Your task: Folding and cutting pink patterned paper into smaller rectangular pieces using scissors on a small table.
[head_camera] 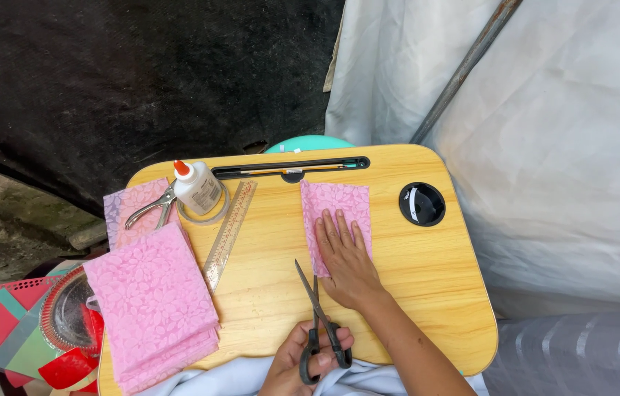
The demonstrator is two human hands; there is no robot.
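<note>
On the desk (pixel 420 293), the right hand (pixel 347 260) lies open and flat, pinning a pink cloth (pixel 336 202) near the middle. The left hand (pixel 295 367) grips scissors (pixel 317 312), blades parted and pointing up, just beside the cloth's lower left edge. A ruler (pixel 229 235), glue bottle (pixel 196 187), pliers (pixel 150 209) and a cloth stack (pixel 152 301) lie well to the left; nothing stands between blades and cloth.
</note>
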